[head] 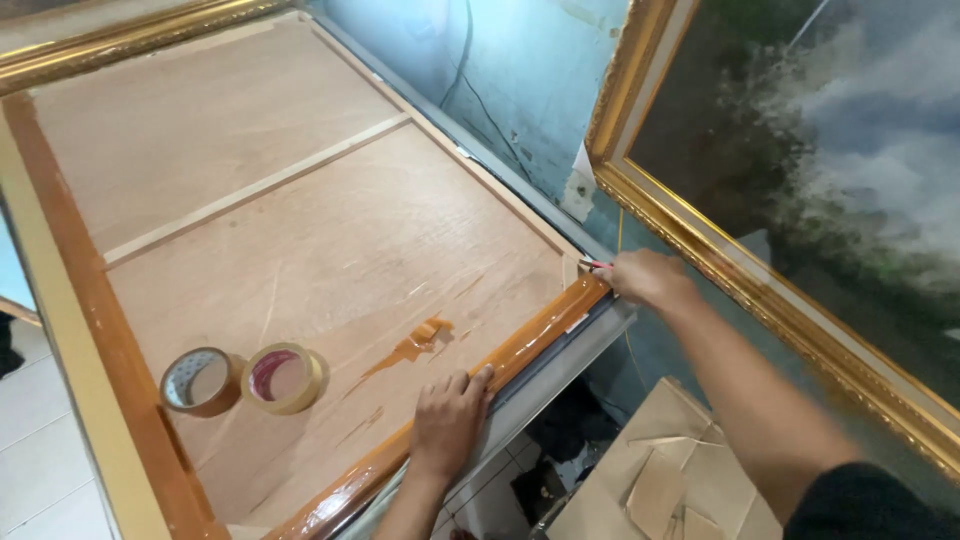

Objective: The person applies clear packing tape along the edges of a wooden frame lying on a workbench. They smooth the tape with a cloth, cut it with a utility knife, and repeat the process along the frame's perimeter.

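A large framed panel lies face down, its plywood back (300, 210) up. Brown packing tape (545, 335) runs along its near edge and left edge. My left hand (450, 420) presses flat on the taped near edge, fingers spread. My right hand (645, 277) is at the panel's right corner, closed on a small red-tipped tool, likely a cutter (597, 265), right at the tape's end. Two rolls of brown tape (245, 380) sit side by side on the plywood, left of my left hand.
A big painting in an ornate gold frame (700, 250) leans against the blue wall on the right. Cardboard pieces (660, 470) lie on the floor below. White floor tiles (40, 450) show at the left. A gold frame edge (120, 35) lies at the top left.
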